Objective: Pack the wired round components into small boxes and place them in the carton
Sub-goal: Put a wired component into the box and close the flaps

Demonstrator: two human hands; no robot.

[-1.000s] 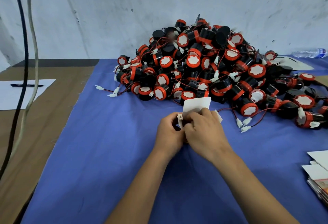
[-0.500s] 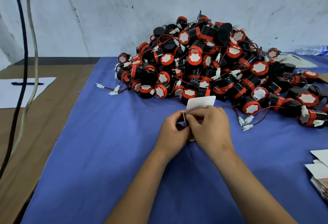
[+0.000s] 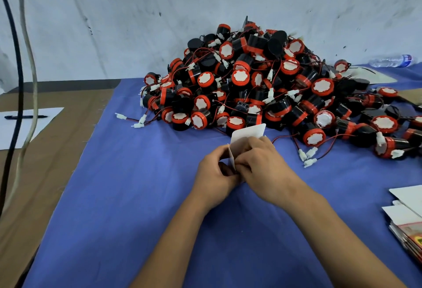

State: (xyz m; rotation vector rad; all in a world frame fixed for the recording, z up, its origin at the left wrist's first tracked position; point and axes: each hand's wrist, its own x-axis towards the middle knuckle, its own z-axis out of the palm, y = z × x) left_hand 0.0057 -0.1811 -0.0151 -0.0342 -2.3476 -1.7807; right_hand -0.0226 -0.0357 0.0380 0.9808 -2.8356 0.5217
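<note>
Left hand (image 3: 215,169): fingers curled round the near edge of the small white box (image 3: 247,133), steadying it on the blue cloth.
Right hand (image 3: 262,162): grips the box from the right, covering its body; the component inside cannot be seen.
Box: flap upright, just before the pile of wired round components (image 3: 262,82).
Doing it well: tuck the wire fully in before folding the flap.
Carton: not in view.

No readable text anywhere (bottle label (image 3: 406,58) blurred)
</note>
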